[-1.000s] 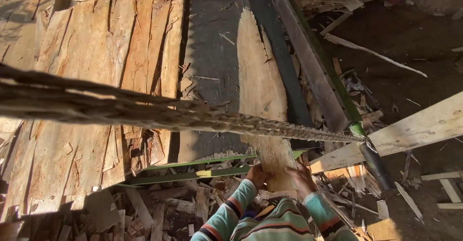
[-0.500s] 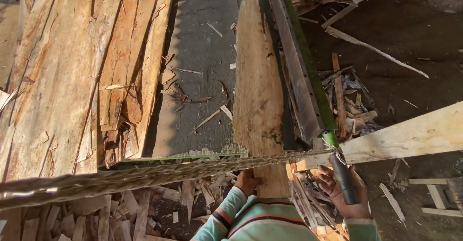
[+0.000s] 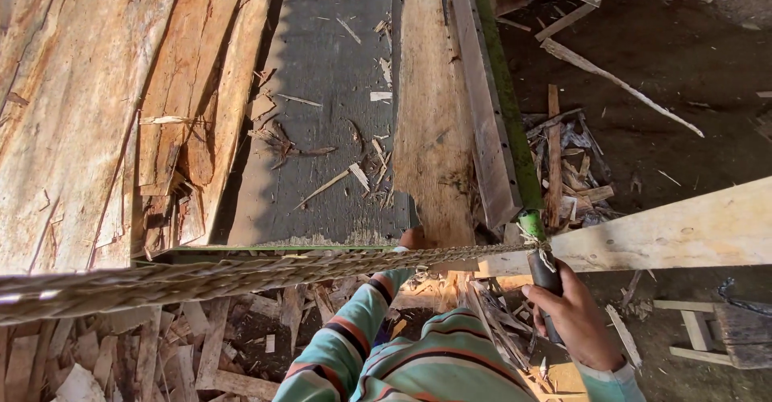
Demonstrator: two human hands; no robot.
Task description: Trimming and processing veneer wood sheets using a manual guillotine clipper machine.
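Observation:
A long rough wooden plank (image 3: 431, 121) lies lengthwise on the dark grey bench (image 3: 322, 129), its near end at the bench edge. My left hand (image 3: 412, 239) holds that near end; only the knuckles show above a thick twisted rope (image 3: 201, 277) that crosses the view from the left. My right hand (image 3: 572, 315) grips a dark handle (image 3: 545, 277) below a green-tipped metal bar (image 3: 503, 104) that runs along the bench's right side. Both striped sleeves reach up from the bottom.
Stacked reddish boards (image 3: 96, 104) cover the left. A pale beam (image 3: 683, 229) juts in from the right. Splinters and offcuts (image 3: 571, 169) litter the dark ground, with more scraps under the bench edge (image 3: 201, 346).
My right hand has left the plank's end and taken the dark handle on the right. The rope has dropped lower in view. The plank has slid nearer.

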